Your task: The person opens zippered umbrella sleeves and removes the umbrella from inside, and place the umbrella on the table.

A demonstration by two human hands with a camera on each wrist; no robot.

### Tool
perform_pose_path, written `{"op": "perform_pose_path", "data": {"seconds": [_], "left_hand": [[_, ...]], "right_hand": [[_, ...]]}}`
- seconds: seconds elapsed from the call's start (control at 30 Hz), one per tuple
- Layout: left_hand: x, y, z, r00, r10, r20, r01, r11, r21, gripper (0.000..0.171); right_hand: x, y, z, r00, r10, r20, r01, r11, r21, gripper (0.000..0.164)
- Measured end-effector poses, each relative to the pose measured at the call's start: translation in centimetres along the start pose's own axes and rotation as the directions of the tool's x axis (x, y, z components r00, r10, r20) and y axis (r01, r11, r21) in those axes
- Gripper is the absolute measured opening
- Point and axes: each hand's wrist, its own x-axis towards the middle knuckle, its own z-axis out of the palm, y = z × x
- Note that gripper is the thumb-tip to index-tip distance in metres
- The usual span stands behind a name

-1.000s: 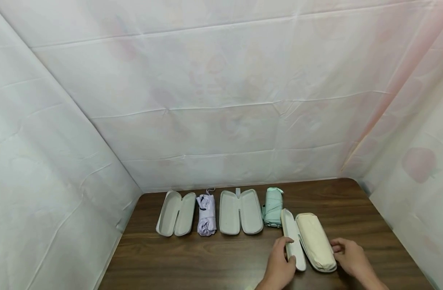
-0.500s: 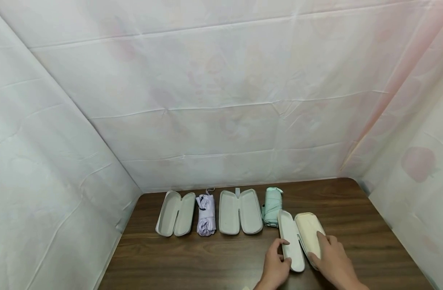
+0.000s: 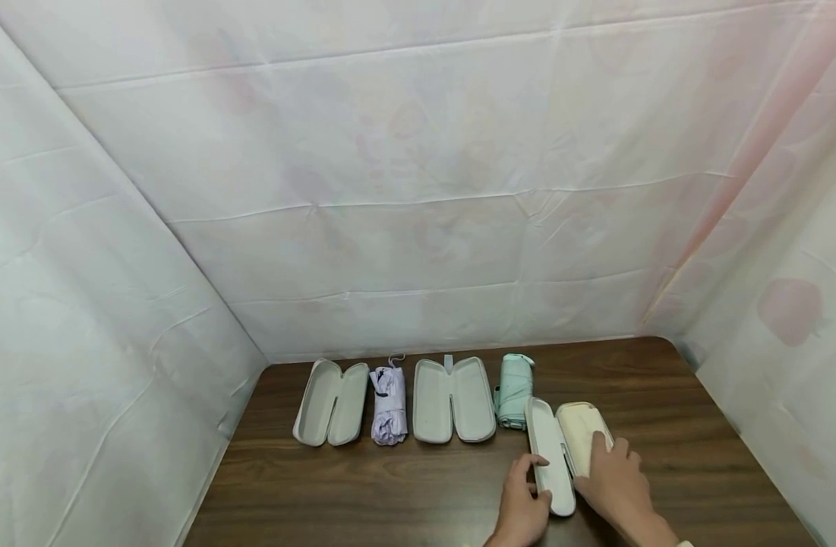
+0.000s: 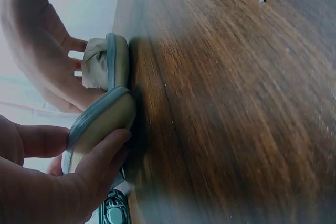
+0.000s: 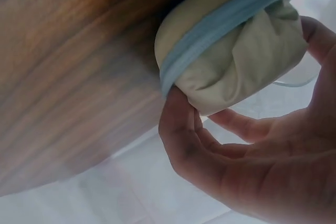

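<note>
At the table's front right lies an unzipped pale zip case (image 3: 551, 469). Its left half is pinched between the thumb and fingers of my left hand (image 3: 522, 503). A cream folded umbrella (image 3: 577, 427) fills the right half, bulging above the zip edge. From above, my right hand (image 3: 614, 477) grips the umbrella's near part, covering it in the head view. In the right wrist view the umbrella's creased end (image 5: 236, 69) sits between my thumb and curled fingers, fingertips right at the grey-blue zip tape (image 5: 220, 27). The left wrist view shows the case's rounded end (image 4: 107, 121) in my left hand.
Along the back, from left to right, lie an open case (image 3: 349, 403), a lilac folded umbrella (image 3: 390, 406), another open case (image 3: 474, 399) and a mint folded umbrella (image 3: 515, 387). The mint one nearly meets the held case. Fabric walls (image 3: 418, 251) enclose the wooden table (image 3: 363, 501).
My right hand has moved from the case's right edge up over the cream umbrella and taken hold of it. The case's left half has shifted slightly left and lies flatter, my left hand still on it.
</note>
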Motion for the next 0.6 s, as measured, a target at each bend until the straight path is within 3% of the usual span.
{"op": "perform_pose_path", "data": {"seconds": [0.3,0.6], "left_hand": [[-0.1,0.1,0.2,0.999,0.036,0.003,-0.036,0.999,0.027,0.046],[-0.1,0.1,0.5,0.999,0.031,0.012,-0.032,0.999,0.031,0.045]], "right_hand": [[-0.1,-0.7,0.1,0.995,-0.065,-0.074,0.063,0.998,-0.023,0.067],[0.2,-1.0,0.1,0.993,-0.065,-0.101,0.062,0.998,-0.034,0.062]]}}
